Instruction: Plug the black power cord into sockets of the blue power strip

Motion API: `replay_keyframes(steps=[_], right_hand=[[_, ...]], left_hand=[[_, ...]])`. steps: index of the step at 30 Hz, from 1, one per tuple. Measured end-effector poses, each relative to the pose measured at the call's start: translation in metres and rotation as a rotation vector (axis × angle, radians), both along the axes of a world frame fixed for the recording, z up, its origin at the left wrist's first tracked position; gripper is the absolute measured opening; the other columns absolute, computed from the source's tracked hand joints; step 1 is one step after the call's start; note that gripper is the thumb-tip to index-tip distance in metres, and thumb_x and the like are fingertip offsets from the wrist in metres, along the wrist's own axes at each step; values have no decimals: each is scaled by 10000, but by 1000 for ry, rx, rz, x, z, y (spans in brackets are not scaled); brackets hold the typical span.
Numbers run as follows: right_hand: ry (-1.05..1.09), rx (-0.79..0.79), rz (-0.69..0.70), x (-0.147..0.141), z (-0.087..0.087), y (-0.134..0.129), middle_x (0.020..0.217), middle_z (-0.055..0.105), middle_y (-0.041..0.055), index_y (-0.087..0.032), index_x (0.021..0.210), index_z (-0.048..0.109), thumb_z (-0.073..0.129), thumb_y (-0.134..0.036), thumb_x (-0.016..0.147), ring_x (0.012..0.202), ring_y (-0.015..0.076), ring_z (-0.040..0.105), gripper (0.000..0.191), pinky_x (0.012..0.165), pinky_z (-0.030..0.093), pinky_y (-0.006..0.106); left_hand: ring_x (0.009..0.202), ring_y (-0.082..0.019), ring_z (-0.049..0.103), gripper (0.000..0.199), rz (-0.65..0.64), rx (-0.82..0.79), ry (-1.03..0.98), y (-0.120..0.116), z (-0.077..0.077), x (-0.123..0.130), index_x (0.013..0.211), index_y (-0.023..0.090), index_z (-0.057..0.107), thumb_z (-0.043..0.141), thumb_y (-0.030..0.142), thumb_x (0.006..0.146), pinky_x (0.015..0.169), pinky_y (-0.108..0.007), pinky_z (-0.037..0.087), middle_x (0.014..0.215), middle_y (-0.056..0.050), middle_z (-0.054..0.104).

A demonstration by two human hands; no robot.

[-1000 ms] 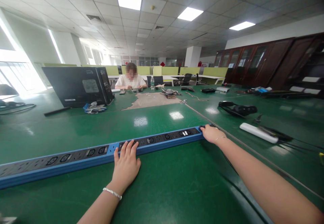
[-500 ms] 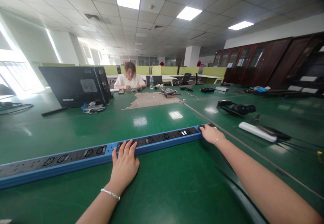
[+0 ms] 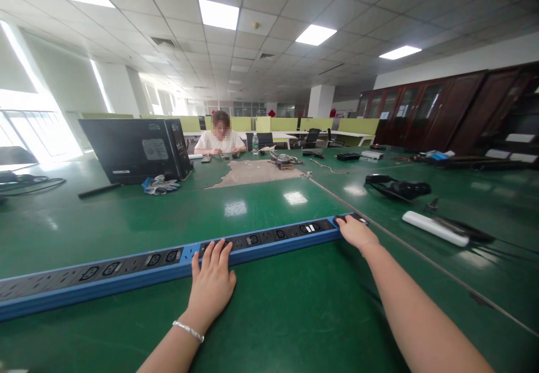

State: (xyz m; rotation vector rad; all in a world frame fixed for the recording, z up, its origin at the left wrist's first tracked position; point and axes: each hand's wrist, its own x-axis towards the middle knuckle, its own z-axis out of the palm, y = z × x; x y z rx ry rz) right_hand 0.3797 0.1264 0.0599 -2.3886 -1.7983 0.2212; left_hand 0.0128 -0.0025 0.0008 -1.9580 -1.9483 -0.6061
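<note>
A long blue power strip [image 3: 252,249] with black sockets lies across the green table [image 3: 286,317]. My left hand [image 3: 213,277] rests on its near edge with the fingers spread over the sockets around the middle. At the strip's right end, my right hand [image 3: 356,231] touches a black part; its fingers are bent together there, and what they hold is hidden.
A black computer case [image 3: 135,151] stands at the back left, with gloves [image 3: 160,185] beside it. A person [image 3: 221,137] sits across the table. To the right lie a white bar [image 3: 435,228] and a black cabled device [image 3: 398,187]; a cord [image 3: 379,224] runs past the strip's right end.
The view has tilted up slightly, so everything sits a little lower and further right. Both hands remain at the same places on the strip; the right forearm is steeper.
</note>
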Motion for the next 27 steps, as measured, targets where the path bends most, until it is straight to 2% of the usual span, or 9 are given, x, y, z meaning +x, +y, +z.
replay_keyframes(steps=[3, 6, 9, 15, 22, 27], right_hand=[[33, 29, -39, -2, -6, -6, 1090, 606, 167, -187, 1096, 526, 144, -494, 880, 972, 255, 597, 535, 771, 460, 359], [72, 79, -108, -6, -11, -10, 1034, 621, 176, -199, 1087, 522, 166, -533, 863, 936, 297, 608, 537, 733, 465, 393], [64, 149, -164, -8, -12, -12, 986, 630, 187, -186, 1165, 478, 201, -555, 850, 894, 317, 619, 559, 705, 470, 410], [32, 102, -128, -5, -10, -7, 1021, 624, 203, -175, 1024, 595, 207, -562, 844, 901, 320, 617, 577, 728, 473, 425], [40, 89, -35, 3, -5, -1, 1064, 619, 197, -154, 979, 625, 191, -516, 866, 976, 305, 588, 576, 823, 445, 429], [27, 101, -26, 2, -3, -2, 1044, 628, 181, -168, 982, 627, 197, -503, 870, 990, 293, 582, 556, 838, 435, 416]], left_hand=[[1279, -253, 334, 529, 0, 4, -7, 0, 0, 0, 1276, 204, 455, 437, 176, 748, 1080, -516, 114, 1354, -85, 457], [1280, -251, 334, 526, 5, 9, -17, 0, 0, 1, 1269, 204, 462, 440, 173, 744, 1081, -512, 115, 1353, -81, 459], [1281, -250, 332, 522, 10, 18, -22, 1, -1, 1, 1263, 206, 467, 441, 171, 743, 1081, -513, 118, 1352, -77, 460], [1280, -258, 333, 526, 3, 3, -31, 2, -1, 0, 1264, 212, 470, 463, 180, 739, 1076, -519, 130, 1346, -89, 464], [1274, -257, 342, 530, 13, -1, -12, 1, 1, 1, 1266, 211, 461, 455, 181, 737, 1077, -515, 132, 1342, -81, 469], [1279, -254, 332, 516, 8, 5, 4, 2, -2, -1, 1266, 205, 456, 432, 193, 750, 1075, -519, 119, 1351, -70, 460]])
